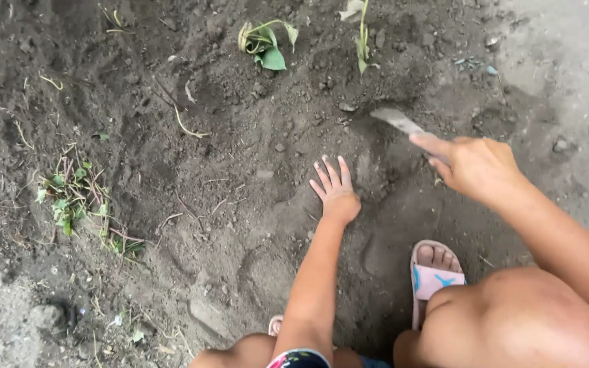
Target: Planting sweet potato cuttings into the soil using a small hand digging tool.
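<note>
Left hand (336,193): spread flat on soil (226,177). Right hand (475,165): gripping blade (398,121), tip in soil. Best practice: dig shallow, well apart from left fingers (328,172) and seedlings (267,48).

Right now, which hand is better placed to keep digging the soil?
Right, probably. The right hand grips the flat blade with its tip at the loose soil. The left hand rests flat on the ground, empty.

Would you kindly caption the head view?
Left hand flat on dark soil, right hand gripping a blade.
</note>
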